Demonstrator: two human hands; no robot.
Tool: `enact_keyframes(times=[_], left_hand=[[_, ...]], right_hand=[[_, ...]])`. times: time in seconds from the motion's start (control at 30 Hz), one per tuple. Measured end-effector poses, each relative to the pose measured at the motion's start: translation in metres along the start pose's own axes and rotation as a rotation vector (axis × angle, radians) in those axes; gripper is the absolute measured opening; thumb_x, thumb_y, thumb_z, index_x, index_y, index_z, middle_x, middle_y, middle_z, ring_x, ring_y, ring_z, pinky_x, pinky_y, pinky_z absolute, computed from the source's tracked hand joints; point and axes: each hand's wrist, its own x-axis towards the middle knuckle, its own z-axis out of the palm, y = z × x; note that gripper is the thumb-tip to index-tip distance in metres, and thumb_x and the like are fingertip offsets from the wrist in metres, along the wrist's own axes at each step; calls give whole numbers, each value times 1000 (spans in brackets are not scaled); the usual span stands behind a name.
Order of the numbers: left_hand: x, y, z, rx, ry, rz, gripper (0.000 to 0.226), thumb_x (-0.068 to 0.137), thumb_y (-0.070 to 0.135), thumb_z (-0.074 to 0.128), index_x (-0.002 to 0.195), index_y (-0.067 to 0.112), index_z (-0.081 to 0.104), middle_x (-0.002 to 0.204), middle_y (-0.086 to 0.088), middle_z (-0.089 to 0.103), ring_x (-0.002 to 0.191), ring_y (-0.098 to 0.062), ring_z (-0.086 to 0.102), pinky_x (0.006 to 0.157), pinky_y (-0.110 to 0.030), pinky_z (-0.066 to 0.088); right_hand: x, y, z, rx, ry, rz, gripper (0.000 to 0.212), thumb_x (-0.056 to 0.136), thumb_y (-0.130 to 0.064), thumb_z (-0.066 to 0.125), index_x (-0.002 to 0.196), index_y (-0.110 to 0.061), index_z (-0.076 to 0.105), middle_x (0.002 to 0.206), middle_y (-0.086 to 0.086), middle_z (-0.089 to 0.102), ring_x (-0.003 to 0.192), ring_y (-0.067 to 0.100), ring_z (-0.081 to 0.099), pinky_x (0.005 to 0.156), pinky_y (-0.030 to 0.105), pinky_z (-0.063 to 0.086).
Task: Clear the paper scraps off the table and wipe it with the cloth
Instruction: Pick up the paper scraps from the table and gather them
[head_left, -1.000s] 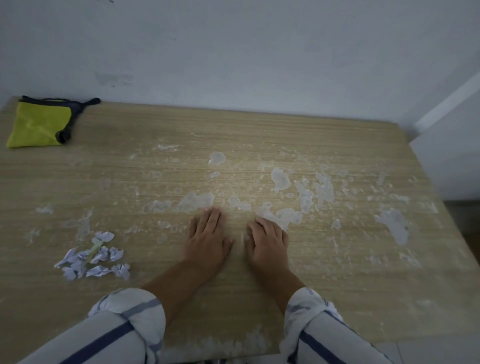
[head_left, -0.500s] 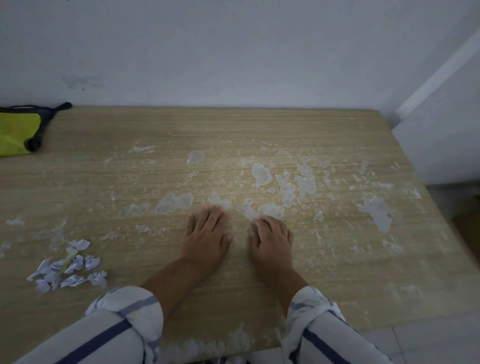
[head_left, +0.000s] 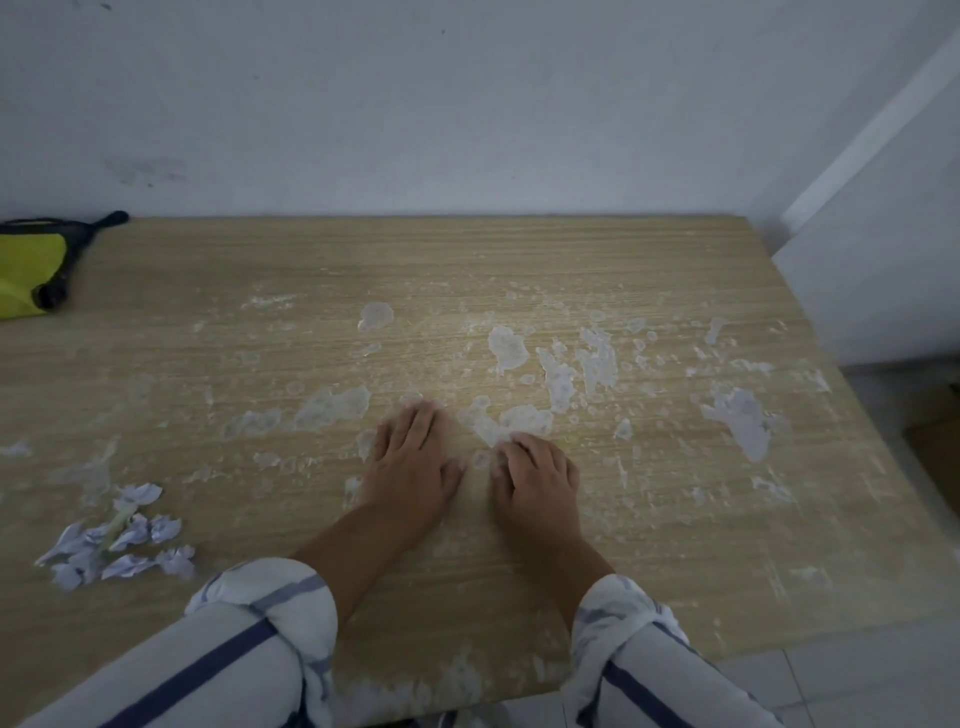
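Observation:
Both hands lie on the wooden table (head_left: 519, 270), side by side near its middle. My left hand (head_left: 413, 462) rests flat, palm down, fingers straight and together. My right hand (head_left: 537, 475) rests beside it with the fingers slightly bent; nothing shows in either hand. A small heap of crumpled white paper scraps (head_left: 117, 538) lies at the front left, well apart from my left hand. The yellow-green cloth with black trim (head_left: 28, 270) sits at the far left corner, partly cut off by the frame edge.
Pale dried patches and smears (head_left: 737, 421) cover much of the tabletop, thickest at the centre and right. A white wall (head_left: 467, 104) runs behind the table. The table's right edge borders a white panel (head_left: 883, 234) and tiled floor (head_left: 883, 675).
The view has shifted a little to the right, so the cloth and scraps sit further left in frame. Both hands stay in the same spot on the table.

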Motion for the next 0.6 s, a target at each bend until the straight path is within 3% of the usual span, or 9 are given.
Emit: enact_keyframes(times=[0.13,0.4,0.6], left_hand=[[9,2,-2,-102,34,-107,68,95,49,30,150,17,7,159,-4,-1,145,-20,-11,117,-40,-7],[10,-1,-6,-141,81,-57,46,97,44,33,141,34,34,158,-4,10,146,-23,-4,117,-44,-3],[7,-7,-4,-162,98,-14,41,99,40,31,139,36,38,157,2,16,146,-20,-1,117,-40,-4]], right_hand=[[0,2,-1,-2,-38,-23,47,86,-38,27,114,-18,59,125,1,56,121,22,46,101,40,32],[2,2,-2,-2,-71,-22,51,83,-41,25,117,-20,57,127,-1,53,124,23,42,104,41,28],[2,3,-1,-19,-49,-50,46,86,-40,27,113,-20,59,123,1,56,119,24,46,100,42,33]])
